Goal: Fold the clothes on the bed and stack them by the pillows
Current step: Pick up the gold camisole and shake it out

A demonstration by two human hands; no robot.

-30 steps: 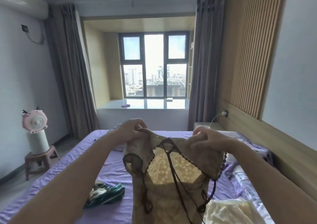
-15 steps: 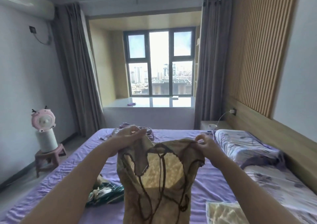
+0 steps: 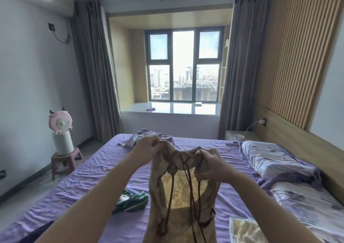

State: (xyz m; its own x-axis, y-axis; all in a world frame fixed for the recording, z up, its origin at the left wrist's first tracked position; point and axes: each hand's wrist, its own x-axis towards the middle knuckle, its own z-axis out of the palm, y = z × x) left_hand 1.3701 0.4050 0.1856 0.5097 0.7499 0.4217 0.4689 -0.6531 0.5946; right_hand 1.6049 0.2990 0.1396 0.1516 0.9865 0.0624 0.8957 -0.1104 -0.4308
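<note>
A beige lace top [image 3: 178, 201] is held up above the bed [image 3: 93, 183], its top edge pinched by the left hand [image 3: 149, 149] and the right hand [image 3: 210, 166], which are set apart. The dangling dark straps [image 3: 188, 190] are best tucked inside before the garment is laid flat and folded toward the pillows [image 3: 270, 159].

Daylight pours in through the dark-framed window [image 3: 184, 65] at the far end, where the middle pane is blown out to white and the glossy white sill [image 3: 173, 109] below it glares. The grey side walls and long grey curtains [image 3: 96, 71] stay dimmer, and the sheer beige garment [image 3: 178, 192] glows yellow where light passes through it. Wide-angle bending bows the slatted wooden wall panel [image 3: 297, 52] and walls outward at the edges, and the whole picture is soft, with slight blur on the near forearms.
</note>
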